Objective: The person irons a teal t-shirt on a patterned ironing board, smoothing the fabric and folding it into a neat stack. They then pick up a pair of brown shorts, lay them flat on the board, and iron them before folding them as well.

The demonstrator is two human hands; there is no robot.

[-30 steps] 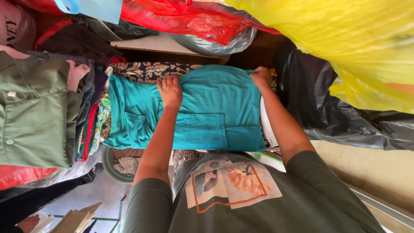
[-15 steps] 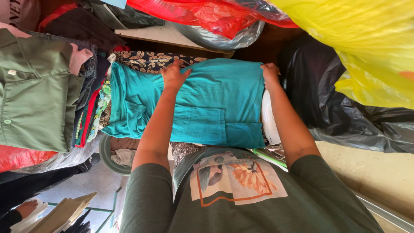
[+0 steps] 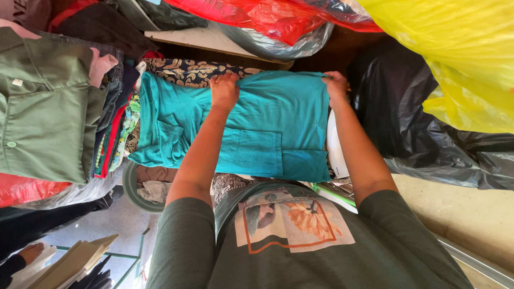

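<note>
A teal shirt (image 3: 267, 134) with a patch pocket lies spread over a patterned dark cloth (image 3: 198, 71) in front of me. My left hand (image 3: 225, 91) grips the shirt's far edge near the middle. My right hand (image 3: 336, 88) grips the far right corner. Both hands have their fingers closed on the fabric. One teal sleeve trails off to the left toward a stack of clothes (image 3: 115, 128).
A folded green shirt (image 3: 45, 112) tops the clothes stack at left. A black plastic bag (image 3: 428, 139) sits at right, with yellow (image 3: 455, 59) and red (image 3: 278, 18) bags above. A round basin (image 3: 134, 190) with rags is below the stack. Someone's hand (image 3: 29, 252) shows at bottom left.
Both hands have shifted a little farther away and to the right along the teal shirt's far edge, still holding it. The shirt lies slightly flatter.
</note>
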